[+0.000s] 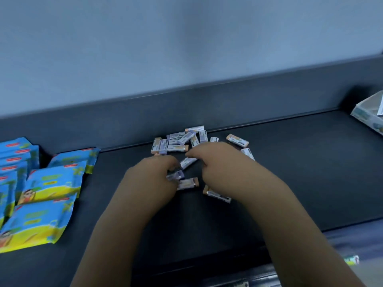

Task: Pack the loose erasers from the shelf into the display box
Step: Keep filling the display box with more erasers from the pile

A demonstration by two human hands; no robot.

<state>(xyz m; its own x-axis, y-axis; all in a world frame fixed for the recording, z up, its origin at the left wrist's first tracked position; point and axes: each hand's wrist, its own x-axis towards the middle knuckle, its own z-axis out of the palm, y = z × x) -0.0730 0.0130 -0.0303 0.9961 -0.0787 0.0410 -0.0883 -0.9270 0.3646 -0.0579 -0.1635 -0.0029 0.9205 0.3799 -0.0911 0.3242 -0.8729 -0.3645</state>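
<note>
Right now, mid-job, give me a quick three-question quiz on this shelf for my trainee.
1. True or false: the display box sits at the right end of the shelf, apart from the loose erasers.
2. Multiple choice: what lies to the left of the erasers? A) blue and yellow packets B) red tins C) glass jars
3. Fill in: an eraser is gripped under the curled fingers of the ____ hand.

Key: 1 true. 2 A. 3 left; the left hand holds it near the front of the pile.
</note>
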